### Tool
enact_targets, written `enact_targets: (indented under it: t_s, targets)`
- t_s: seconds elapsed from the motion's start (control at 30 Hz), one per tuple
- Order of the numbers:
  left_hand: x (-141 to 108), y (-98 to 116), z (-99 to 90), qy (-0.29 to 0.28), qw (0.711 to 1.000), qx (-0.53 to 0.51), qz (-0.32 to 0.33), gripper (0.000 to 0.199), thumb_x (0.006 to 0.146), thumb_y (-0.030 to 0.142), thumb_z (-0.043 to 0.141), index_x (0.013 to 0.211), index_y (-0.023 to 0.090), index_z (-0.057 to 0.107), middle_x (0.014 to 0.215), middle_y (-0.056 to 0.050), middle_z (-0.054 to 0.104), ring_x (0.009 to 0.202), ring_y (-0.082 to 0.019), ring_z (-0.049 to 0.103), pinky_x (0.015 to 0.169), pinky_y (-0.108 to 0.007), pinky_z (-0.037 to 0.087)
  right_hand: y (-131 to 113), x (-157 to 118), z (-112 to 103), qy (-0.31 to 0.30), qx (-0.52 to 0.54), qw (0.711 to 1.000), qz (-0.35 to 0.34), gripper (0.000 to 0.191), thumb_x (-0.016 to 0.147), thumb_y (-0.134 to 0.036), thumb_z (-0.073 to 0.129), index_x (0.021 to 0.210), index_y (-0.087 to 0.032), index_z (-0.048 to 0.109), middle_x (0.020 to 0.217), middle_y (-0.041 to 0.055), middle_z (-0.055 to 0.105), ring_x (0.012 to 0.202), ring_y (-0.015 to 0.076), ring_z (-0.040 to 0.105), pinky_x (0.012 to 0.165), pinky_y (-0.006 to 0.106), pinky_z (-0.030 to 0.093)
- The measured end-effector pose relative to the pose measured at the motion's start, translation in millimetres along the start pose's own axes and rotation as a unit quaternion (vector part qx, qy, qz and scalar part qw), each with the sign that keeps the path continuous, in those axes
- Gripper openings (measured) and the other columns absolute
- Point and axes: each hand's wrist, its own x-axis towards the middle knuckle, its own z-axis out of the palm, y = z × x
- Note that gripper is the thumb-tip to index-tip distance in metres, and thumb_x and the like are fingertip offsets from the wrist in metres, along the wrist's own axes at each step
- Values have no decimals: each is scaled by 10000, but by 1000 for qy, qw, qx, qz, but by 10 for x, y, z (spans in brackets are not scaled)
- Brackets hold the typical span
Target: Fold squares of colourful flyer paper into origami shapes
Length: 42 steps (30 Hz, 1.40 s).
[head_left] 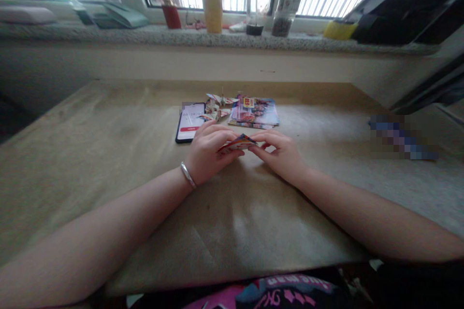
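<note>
A small piece of folded printed paper [238,144] is held between both hands above the table. My left hand [212,146], with a silver bangle at the wrist, pinches its left part between thumb and fingers. Thumb and fingertips of my right hand [281,152] close on the paper's right end. Just beyond the hands lie several folded paper figures [217,108]. Right of these is a stack of printed paper sheets [255,112]. A phone [186,128] with a lit screen lies beside my left hand, partly covered by it.
The table [108,154] meets a wall below a stone window sill [126,34]. Bottles, a red container [171,14] and a black bag [406,5] stand on the sill. A blurred bluish object [398,139] lies at the far right of the table.
</note>
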Motion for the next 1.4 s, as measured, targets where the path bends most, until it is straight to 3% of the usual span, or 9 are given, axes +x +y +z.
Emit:
enact_targets:
  t_s: [0.17, 0.27, 0.43, 0.57, 0.77, 1.13, 1.4]
  targets:
    - [10, 5, 1, 3, 999, 15, 36, 183, 842, 390, 643, 924, 227, 657, 980, -15, 731, 958, -193, 645, 1008, -405, 377, -14, -2, -5, 18, -36, 999, -36, 50, 827, -250, 656, 859, -227, 688, 916, 44, 716, 840, 160, 642, 591, 270, 533]
    - [16, 32, -7, 16, 999, 4, 42, 181, 834, 368, 658, 946, 226, 654, 1003, -22, 726, 963, -197, 638, 992, -410, 385, -31, -1, -15, 20, -81, 994, -73, 30, 837, -248, 654, 841, -226, 674, 901, 42, 715, 844, 165, 642, 665, 308, 536]
    - [23, 100, -19, 61, 997, -33, 32, 182, 814, 377, 686, 901, 220, 652, 850, -12, 719, 833, -170, 637, 919, -378, 429, -44, -6, -27, 14, -133, 985, -111, 45, 855, -263, 636, 843, -229, 663, 909, 39, 713, 858, 175, 639, 776, 351, 522]
    - [19, 112, -19, 68, 996, -56, 33, 116, 819, 336, 692, 833, 224, 662, 799, -1, 711, 800, -159, 628, 808, -334, 454, -30, -3, -25, 3, -142, 982, -121, 58, 850, -272, 640, 884, -233, 665, 930, 39, 709, 875, 181, 635, 792, 348, 519]
    - [7, 61, -9, 80, 992, -94, 21, 86, 821, 280, 694, 811, 208, 648, 809, -11, 713, 808, -169, 629, 794, -354, 456, 49, 33, -5, -26, -123, 983, -132, 147, 833, -257, 650, 977, -229, 647, 1014, 55, 693, 946, 186, 627, 864, 369, 509]
    - [13, 7, -12, 96, 993, -62, 35, 147, 825, 325, 684, 766, 205, 625, 783, -3, 710, 786, -164, 633, 805, -362, 461, 54, 34, -54, 12, -111, 982, -150, 96, 840, -251, 646, 933, -233, 661, 984, 58, 700, 916, 189, 640, 829, 381, 513]
    - [24, 32, -28, 68, 996, -51, 37, 151, 821, 349, 684, 775, 208, 657, 755, -8, 710, 734, -154, 632, 798, -357, 456, 19, 11, -64, 20, -140, 979, -150, 95, 844, -257, 643, 931, -241, 678, 991, 51, 701, 919, 188, 632, 832, 366, 511]
